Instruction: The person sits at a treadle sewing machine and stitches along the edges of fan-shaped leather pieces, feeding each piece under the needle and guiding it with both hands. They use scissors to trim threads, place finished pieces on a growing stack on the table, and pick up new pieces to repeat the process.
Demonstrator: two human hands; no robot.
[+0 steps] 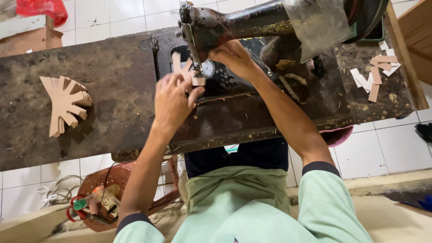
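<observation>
A black, worn sewing machine [243, 22] stands on a dark wooden table [112, 90]. My left hand [173, 99] pinches a small tan leather piece [189, 72] that lies under the machine's needle bar. My right hand [234, 58] rests just right of the needle, fingers on the same piece and the machine bed. The part of the piece beneath my fingers is hidden.
A fanned stack of tan cut pieces [65, 103] lies at the table's left. Several small tan strips [375, 74] sit at the right end. Below the table are a reddish motor wheel with wires [101, 198] and white floor tiles. A cardboard box [29, 40] is top left.
</observation>
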